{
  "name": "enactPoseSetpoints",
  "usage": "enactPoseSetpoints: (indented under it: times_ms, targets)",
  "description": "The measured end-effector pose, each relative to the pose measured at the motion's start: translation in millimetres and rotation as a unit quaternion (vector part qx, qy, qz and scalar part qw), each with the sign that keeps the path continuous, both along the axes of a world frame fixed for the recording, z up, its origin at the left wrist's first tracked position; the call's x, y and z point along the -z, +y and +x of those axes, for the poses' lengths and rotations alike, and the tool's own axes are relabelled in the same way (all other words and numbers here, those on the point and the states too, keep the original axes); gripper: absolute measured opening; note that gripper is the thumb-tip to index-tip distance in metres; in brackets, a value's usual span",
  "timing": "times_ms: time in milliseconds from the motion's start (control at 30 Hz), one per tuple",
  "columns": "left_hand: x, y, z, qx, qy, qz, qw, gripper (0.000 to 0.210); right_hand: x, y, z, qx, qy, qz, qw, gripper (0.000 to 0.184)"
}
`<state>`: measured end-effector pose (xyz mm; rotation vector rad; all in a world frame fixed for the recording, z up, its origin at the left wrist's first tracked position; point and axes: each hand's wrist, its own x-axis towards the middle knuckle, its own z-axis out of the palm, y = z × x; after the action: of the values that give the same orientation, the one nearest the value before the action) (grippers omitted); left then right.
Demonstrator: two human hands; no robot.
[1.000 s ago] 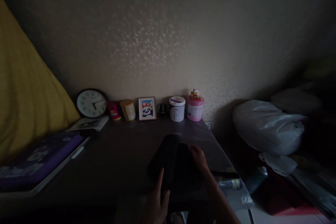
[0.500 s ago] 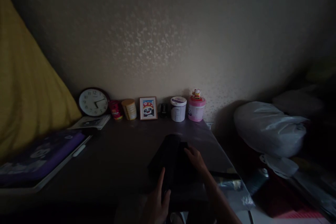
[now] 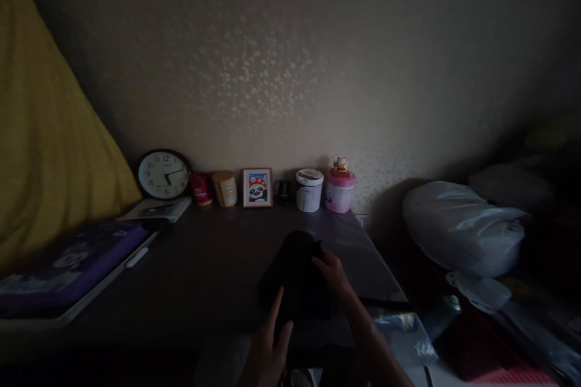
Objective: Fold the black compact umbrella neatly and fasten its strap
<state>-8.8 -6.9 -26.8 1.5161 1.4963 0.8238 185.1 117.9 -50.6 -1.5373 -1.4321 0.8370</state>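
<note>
A soft-looking black item (image 3: 290,278), perhaps folded fabric, lies on the dark table in front of me; the dim light hides its exact kind. At its upper right edge, my right hand (image 3: 332,271) is closed, pinching a raised corner of it. My left hand (image 3: 270,344) is at the near left side, index finger and thumb spread apart against or just over the black item. The other left fingers are hidden in shadow.
Along the wall stand a clock (image 3: 163,175), a red can (image 3: 201,188), a yellow canister (image 3: 225,188), a framed panda picture (image 3: 257,188), a white tub (image 3: 309,191) and a pink tub (image 3: 339,192). A purple case (image 3: 77,266) lies left. White plastic bags (image 3: 463,227) sit right.
My right hand has moved slightly left, drawing the black item's right edge over toward its middle. My left hand stays nearly in place.
</note>
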Motion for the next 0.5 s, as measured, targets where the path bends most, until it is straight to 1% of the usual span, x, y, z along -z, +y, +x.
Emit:
enactPoseSetpoints:
  times_ms: [100, 167, 233, 367, 500]
  targets:
    - [-5.8, 2, 0, 0.007, -0.051, -0.02, 0.998, 0.055, -12.2, 5, -8, 0.002, -0.006, 0.026, 1.0, 0.034]
    - [-3.9, 4, 0, 0.006, -0.082, -0.023, 0.996, 0.056, -17.5, 9, -13, 0.0, -0.016, 0.035, 0.999, 0.033]
    - [1.2, 6, -1, 0.005, -0.099, -0.031, 0.995, 0.057, -18.5, 13, -19, -0.008, -0.019, 0.033, 0.999, 0.034]
    - [9.9, 7, -4, -0.003, -0.107, -0.037, 0.994, 0.06, -8.3, 20, -29, 0.001, -0.015, 0.021, 1.0, 0.043]
    - [9.1, 6, -8, -0.012, -0.09, -0.041, 0.995, 0.06, 1.7, 25, -36, 0.008, -0.012, -0.026, 1.0, 0.053]
